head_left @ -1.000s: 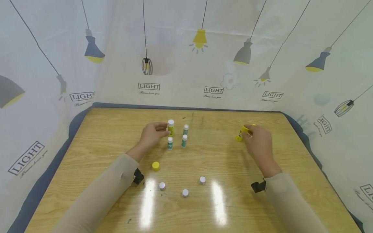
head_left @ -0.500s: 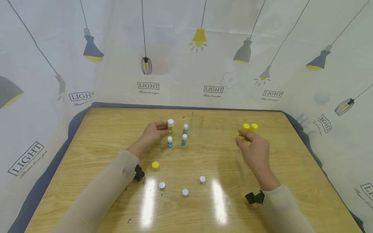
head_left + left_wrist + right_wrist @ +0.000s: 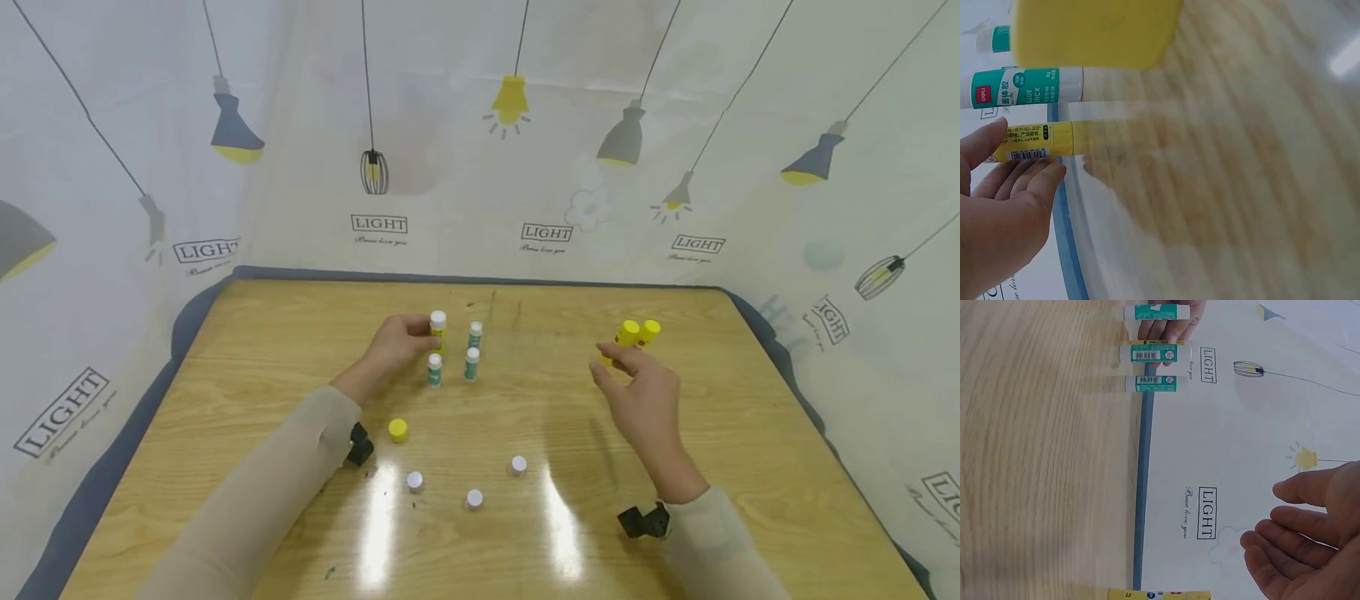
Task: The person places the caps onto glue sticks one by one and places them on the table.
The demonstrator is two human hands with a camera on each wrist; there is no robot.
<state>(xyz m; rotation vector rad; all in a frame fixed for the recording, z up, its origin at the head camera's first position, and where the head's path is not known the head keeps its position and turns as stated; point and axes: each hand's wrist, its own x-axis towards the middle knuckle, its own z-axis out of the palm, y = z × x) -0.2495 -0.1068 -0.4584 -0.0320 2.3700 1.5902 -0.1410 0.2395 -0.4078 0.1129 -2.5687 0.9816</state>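
My left hand (image 3: 397, 343) pinches a yellow glue stick (image 3: 438, 333) with a white top between thumb and fingers; it stands upright at the back of the table. Several slimmer glue sticks with green labels stand around it, such as the glue stick with a green label (image 3: 1029, 87) in the left wrist view. My right hand (image 3: 645, 400) hovers with fingers relaxed and apart, holding nothing. Just beyond its fingertips stand yellow glue sticks (image 3: 648, 333) with yellow tops, partly hidden by the hand. One yellow glue stick (image 3: 1160, 595) shows at the right wrist view's lower edge.
Nearer on the wooden table (image 3: 315, 533) lie a yellow cap (image 3: 398, 430) and white caps (image 3: 415, 482). The yellow cap (image 3: 1094, 31) looms blurred in the left wrist view. A curtain (image 3: 450, 125) printed with lamps hangs behind the table.
The right hand has let go of a yellow glue stick and drawn back toward the left and the near side. My left hand has stayed at its glue stick.
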